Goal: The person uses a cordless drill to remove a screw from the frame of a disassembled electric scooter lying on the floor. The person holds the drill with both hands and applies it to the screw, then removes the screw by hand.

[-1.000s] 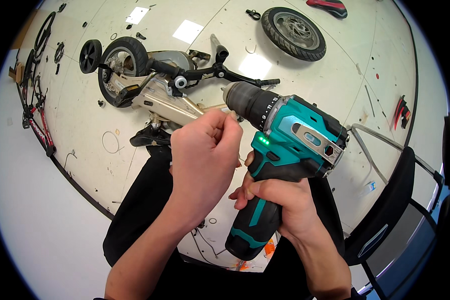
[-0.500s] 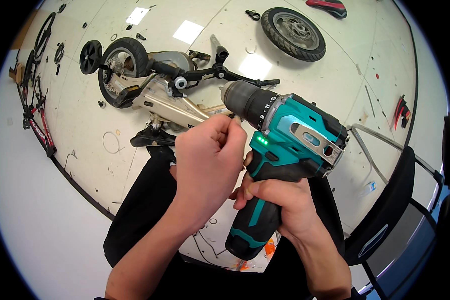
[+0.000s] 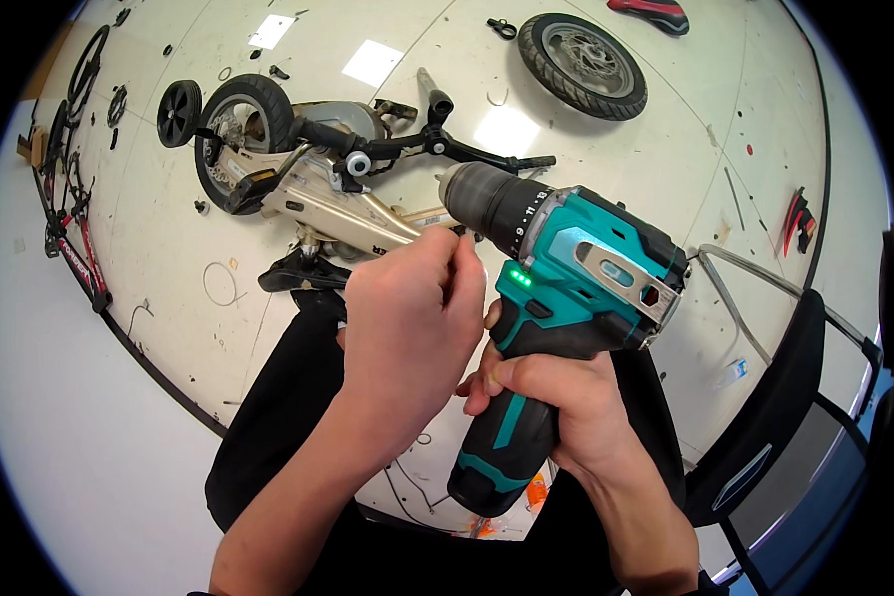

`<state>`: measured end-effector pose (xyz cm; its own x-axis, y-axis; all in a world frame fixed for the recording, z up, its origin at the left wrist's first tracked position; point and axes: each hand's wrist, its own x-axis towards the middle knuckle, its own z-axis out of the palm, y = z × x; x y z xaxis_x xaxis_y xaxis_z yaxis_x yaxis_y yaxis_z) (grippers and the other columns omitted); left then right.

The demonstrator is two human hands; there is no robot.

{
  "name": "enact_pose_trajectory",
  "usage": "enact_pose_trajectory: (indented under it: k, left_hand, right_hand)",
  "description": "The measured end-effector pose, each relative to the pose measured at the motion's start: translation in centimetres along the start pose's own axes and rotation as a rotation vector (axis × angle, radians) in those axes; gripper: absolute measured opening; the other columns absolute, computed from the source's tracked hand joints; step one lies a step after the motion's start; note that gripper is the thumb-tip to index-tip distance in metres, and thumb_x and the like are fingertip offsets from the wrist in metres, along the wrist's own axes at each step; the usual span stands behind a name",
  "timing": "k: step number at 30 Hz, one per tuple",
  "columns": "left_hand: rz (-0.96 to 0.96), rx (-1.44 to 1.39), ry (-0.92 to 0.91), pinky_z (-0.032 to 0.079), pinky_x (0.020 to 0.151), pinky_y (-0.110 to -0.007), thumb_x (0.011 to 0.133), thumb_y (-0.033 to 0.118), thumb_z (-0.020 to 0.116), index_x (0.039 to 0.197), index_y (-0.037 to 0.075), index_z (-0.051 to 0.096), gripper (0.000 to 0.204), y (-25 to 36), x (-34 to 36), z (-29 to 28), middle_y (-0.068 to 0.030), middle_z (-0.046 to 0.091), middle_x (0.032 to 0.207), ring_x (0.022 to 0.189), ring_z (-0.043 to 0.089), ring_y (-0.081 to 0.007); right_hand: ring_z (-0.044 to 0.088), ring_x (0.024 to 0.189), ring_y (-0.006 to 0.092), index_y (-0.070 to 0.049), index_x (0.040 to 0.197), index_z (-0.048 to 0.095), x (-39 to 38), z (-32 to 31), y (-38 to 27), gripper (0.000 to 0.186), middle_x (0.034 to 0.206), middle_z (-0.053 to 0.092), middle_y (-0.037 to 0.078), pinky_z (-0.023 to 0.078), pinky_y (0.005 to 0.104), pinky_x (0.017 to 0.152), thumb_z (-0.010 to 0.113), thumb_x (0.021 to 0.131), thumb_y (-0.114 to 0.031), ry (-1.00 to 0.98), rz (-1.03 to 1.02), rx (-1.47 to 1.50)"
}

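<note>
- One bare right hand (image 3: pixel 571 392) grasps a teal-and-black pistol-shaped drill (image 3: pixel 561 273).
- Bare left hand (image 3: pixel 407 318): clenched, inside hidden.
- Red-and-black bicycle frame (image 3: pixel 77 260): at pale floor's (image 3: pixel 184 308) left edge.

The right hand (image 3: pixel 571 392) grips a teal and black drill (image 3: pixel 564 266).

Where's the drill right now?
In the head view, the drill is mostly right of centre, gripped in the right hand; the left hand is beside it, and the loose wheel lies farther up the picture.
</note>
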<state>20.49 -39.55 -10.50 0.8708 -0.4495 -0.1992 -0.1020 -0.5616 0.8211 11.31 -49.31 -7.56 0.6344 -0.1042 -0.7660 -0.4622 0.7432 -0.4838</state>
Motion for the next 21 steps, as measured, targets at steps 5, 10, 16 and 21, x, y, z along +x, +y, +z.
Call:
enact_pose_trajectory:
  k: [5, 10, 16, 21]
  left_hand:
    - [0.009, 0.005, 0.005, 0.04, 0.043, -0.034, 0.086, 0.005, 0.059, 0.066, -0.002, 0.052, 0.023, 0.06, -0.06, -0.03, -0.0125, 0.05, 0.05, 0.04, 0.051, -0.0231]
    - [-0.023, 0.021, -0.004, 0.032, 0.043, -0.022, 0.089, 0.003, 0.058, 0.066, -0.003, 0.052, 0.025, -0.08, -0.02, -0.17, 0.0015, 0.045, 0.05, 0.048, 0.036, -0.0013]
    - [-0.028, 0.0, -0.025, 0.035, 0.04, -0.033, 0.086, 0.004, 0.059, 0.064, -0.002, 0.051, 0.025, -0.12, 0.23, -0.02, -0.009, 0.045, 0.044, 0.035, 0.044, -0.019]
    - [-0.088, -0.067, -0.03, 0.035, 0.04, -0.031, 0.087, 0.004, 0.058, 0.063, -0.002, 0.051, 0.025, 0.17, 0.09, 0.03, -0.0078, 0.047, 0.044, 0.035, 0.044, -0.014]
  right_hand:
    - [0.063, 0.062, 0.0241, 0.004, 0.103, 0.054, -0.07, 0.08, -0.11, 0.033, 0.071, 0.06, 0.011, 0.052, 0.0418, 0.073, 0.056, 0.07, 0.001, 0.001, 0.012, 0.012]
    - [0.063, 0.063, 0.0245, 0.004, 0.103, 0.054, -0.06, 0.06, -0.01, 0.034, 0.07, 0.06, 0.011, 0.052, 0.0418, 0.073, 0.056, 0.07, 0.001, -0.01, -0.006, 0.025]
    - [0.064, 0.064, 0.0252, 0.004, 0.104, 0.054, -0.19, -0.12, 0.01, 0.034, 0.071, 0.06, 0.011, 0.052, 0.0417, 0.074, 0.055, 0.07, 0.002, -0.026, 0.019, 0.027]
    - [0.063, 0.064, 0.0257, 0.005, 0.104, 0.054, -0.24, -0.08, 0.15, 0.034, 0.071, 0.06, 0.012, 0.051, 0.0414, 0.073, 0.055, 0.07, 0.002, -0.014, 0.012, -0.011]
